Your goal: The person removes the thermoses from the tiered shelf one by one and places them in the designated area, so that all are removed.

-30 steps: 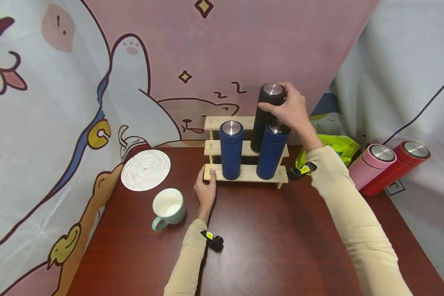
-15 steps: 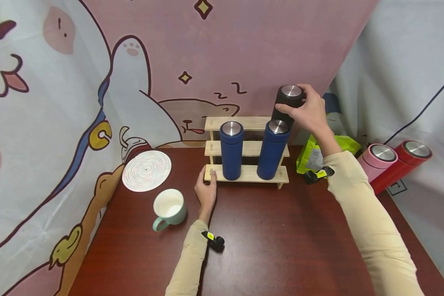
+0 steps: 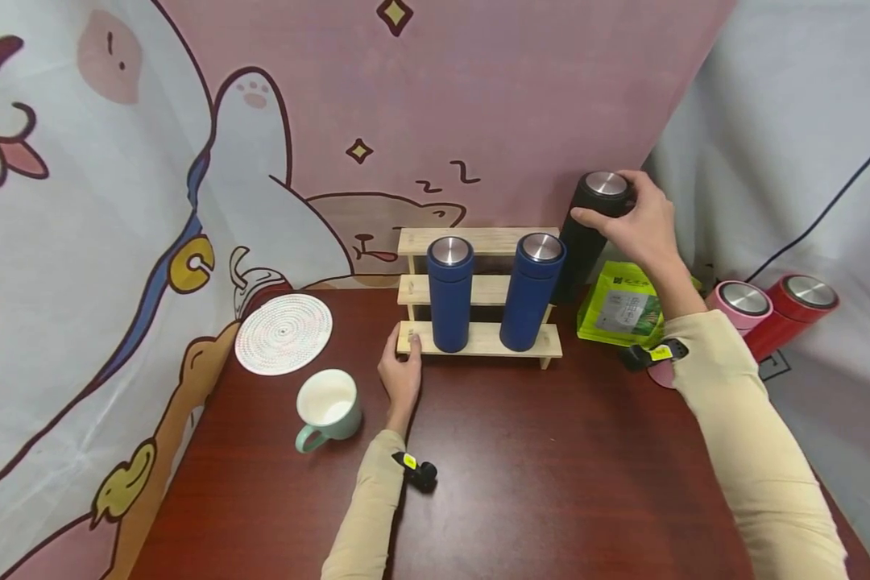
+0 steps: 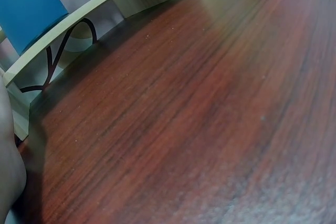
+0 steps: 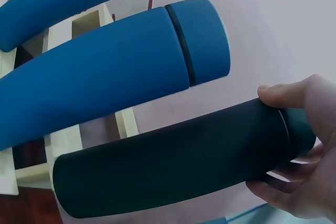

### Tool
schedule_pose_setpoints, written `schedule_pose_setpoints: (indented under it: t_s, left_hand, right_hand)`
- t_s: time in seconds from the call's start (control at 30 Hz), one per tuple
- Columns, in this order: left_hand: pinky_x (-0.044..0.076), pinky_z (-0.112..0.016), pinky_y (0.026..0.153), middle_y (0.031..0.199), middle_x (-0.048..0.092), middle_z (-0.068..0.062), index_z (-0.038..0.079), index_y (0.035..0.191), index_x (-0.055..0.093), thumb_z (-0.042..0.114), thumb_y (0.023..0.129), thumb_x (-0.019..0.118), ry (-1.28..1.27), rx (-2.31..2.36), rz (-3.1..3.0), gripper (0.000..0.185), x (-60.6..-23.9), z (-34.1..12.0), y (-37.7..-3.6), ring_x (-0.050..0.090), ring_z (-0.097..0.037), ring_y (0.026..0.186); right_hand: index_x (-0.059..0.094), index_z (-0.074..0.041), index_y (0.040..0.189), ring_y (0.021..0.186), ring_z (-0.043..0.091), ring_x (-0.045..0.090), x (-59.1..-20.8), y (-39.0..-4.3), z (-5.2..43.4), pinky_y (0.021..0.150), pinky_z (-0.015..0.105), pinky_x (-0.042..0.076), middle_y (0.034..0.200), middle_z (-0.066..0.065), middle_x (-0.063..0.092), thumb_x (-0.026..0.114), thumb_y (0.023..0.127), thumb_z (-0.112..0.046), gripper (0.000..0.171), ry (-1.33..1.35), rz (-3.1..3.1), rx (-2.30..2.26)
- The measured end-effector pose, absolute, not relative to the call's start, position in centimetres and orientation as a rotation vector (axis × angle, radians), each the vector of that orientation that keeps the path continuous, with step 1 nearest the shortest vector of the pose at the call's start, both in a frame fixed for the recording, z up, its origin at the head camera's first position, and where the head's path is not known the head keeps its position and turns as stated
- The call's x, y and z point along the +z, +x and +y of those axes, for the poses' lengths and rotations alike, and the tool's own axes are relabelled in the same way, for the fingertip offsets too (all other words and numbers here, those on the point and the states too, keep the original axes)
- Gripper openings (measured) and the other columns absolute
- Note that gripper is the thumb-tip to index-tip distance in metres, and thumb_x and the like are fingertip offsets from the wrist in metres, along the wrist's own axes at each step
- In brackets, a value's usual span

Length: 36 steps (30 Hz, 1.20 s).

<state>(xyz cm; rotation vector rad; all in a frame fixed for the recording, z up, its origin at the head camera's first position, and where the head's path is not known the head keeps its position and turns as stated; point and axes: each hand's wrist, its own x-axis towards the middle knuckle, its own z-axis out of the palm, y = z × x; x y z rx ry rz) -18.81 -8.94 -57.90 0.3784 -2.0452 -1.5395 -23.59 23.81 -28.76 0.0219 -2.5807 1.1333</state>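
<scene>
The green foil pouch (image 3: 625,308) on the dark red wooden table (image 3: 536,467) carries a pale label with printing too small to read; no other writing can be made out on the flasks.

The right hand (image 3: 641,221) grips the tall matte black flask with a steel cap (image 3: 587,234) near its top, thumb on one side and fingers curled round the cap end, as the right wrist view (image 5: 178,169) also shows. The flask stands roughly upright just right of the three-step pale wooden rack (image 3: 478,298), behind the pouch; whether its base touches the table cannot be told. A second ago it was above the rack, behind the right blue flask; it has since travelled right and lower, clear of the rack.

The left hand (image 3: 400,377) rests at the rack's lower left corner, thumb on the bottom step, fingers loosely together, unchanged. Two dark blue steel-capped flasks (image 3: 449,294) (image 3: 531,292) stand on the bottom step, as before
</scene>
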Motion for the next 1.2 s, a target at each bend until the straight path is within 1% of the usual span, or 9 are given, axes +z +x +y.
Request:
schedule_pose_setpoints:
  t_s: [0.13, 0.27, 0.37, 0.53, 0.67, 0.87, 0.93, 1.03, 1.2]
  left_hand:
    - [0.051, -0.045, 0.094, 0.137, 0.067, -0.005, 0.013, 0.139, 0.063, 0.032, 0.096, 0.07, 0.379, -1.534, -2.05, 0.048, -57.9, -9.0, -18.9, 0.063, -0.022, 0.123]
    - [0.049, -0.047, 0.101, 0.137, 0.067, -0.004, 0.013, 0.139, 0.063, 0.03, 0.096, 0.071, 0.373, -1.533, -2.034, 0.047, -57.9, -9.0, -18.8, 0.062, -0.023, 0.125]
    - [0.051, -0.047, 0.097, 0.137, 0.067, -0.004, 0.016, 0.139, 0.064, 0.029, 0.095, 0.071, 0.384, -1.546, -2.028, 0.046, -57.8, -9.1, -18.8, 0.062, -0.023, 0.124]
    - [0.053, -0.043, 0.088, 0.137, 0.067, -0.004, 0.018, 0.139, 0.064, 0.03, 0.095, 0.071, 0.393, -1.552, -2.026, 0.046, -57.8, -9.3, -18.8, 0.063, -0.022, 0.121]
    - [0.054, -0.043, 0.09, 0.136, 0.067, -0.004, 0.019, 0.139, 0.064, 0.031, 0.095, 0.071, 0.394, -1.555, -2.026, 0.046, -57.7, -9.4, -18.8, 0.063, -0.021, 0.122]
    - [0.053, -0.047, 0.094, 0.137, 0.067, -0.005, 0.019, 0.139, 0.064, 0.03, 0.095, 0.071, 0.381, -1.549, -2.025, 0.045, -57.8, -9.3, -18.7, 0.062, -0.023, 0.125]
    - [0.053, -0.047, 0.093, 0.137, 0.067, -0.004, 0.019, 0.139, 0.064, 0.03, 0.096, 0.071, 0.377, -1.547, -2.027, 0.045, -57.8, -9.2, -18.7, 0.062, -0.023, 0.125]
    - [0.053, -0.046, 0.091, 0.137, 0.067, -0.003, 0.02, 0.139, 0.064, 0.03, 0.096, 0.07, 0.377, -1.549, -2.03, 0.045, -57.8, -9.1, -18.6, 0.062, -0.022, 0.124]
    - [0.053, -0.046, 0.091, 0.137, 0.067, -0.004, 0.014, 0.139, 0.063, 0.031, 0.096, 0.07, 0.365, -1.548, -2.033, 0.046, -57.7, -9.0, -18.6, 0.063, -0.023, 0.123]
  right_hand:
    - [0.041, -0.01, 0.152, 0.124, 0.032, 0.05, -29.0, -22.9, 24.7, 0.102, 0.049, 0.041, 0.144, 0.017, 0.053, 0.075, 0.085, -0.052, 0.086, 0.007, -2.597, 1.127]
    - [0.042, -0.011, 0.152, 0.118, 0.029, 0.051, -28.9, -22.0, 25.3, 0.093, 0.038, 0.042, 0.141, 0.017, 0.055, 0.074, 0.085, -0.054, 0.086, -0.009, -2.619, 1.09]
    - [0.043, -0.012, 0.152, 0.115, 0.029, 0.051, -28.8, -21.2, 25.6, 0.087, 0.033, 0.04, 0.138, 0.016, 0.056, 0.075, 0.085, -0.055, 0.086, -0.009, -2.626, 1.074]
    - [0.045, -0.012, 0.149, 0.111, 0.029, 0.051, -29.2, -19.9, 26.3, 0.085, 0.035, 0.039, 0.134, 0.017, 0.059, 0.075, 0.085, -0.052, 0.082, 0.0, -2.62, 1.042]
    - [0.044, -0.013, 0.15, 0.109, 0.029, 0.05, -29.6, -18.9, 27.0, 0.086, 0.037, 0.041, 0.136, 0.017, 0.057, 0.074, 0.086, -0.051, 0.08, -0.011, -2.623, 1.036]
    - [0.047, -0.009, 0.148, 0.103, 0.022, 0.05, -31.0, -17.4, 28.6, 0.08, 0.027, 0.038, 0.133, 0.02, 0.058, 0.076, 0.086, -0.045, 0.078, -0.005, -2.604, 1.013]
    - [0.048, -0.007, 0.147, 0.102, 0.023, 0.049, -31.6, -17.0, 29.2, 0.08, 0.029, 0.036, 0.131, 0.021, 0.058, 0.077, 0.086, -0.044, 0.078, -0.007, -2.602, 1.002]
    - [0.046, -0.004, 0.148, 0.108, 0.033, 0.051, -32.5, -16.4, 29.9, 0.083, 0.038, 0.035, 0.132, 0.024, 0.058, 0.077, 0.086, -0.043, 0.079, -0.015, -2.615, 0.994]
    - [0.041, -0.002, 0.15, 0.11, 0.044, 0.053, -34.1, -15.6, 31.0, 0.081, 0.046, 0.037, 0.134, 0.029, 0.056, 0.075, 0.088, -0.044, 0.083, -0.041, -2.663, 0.973]
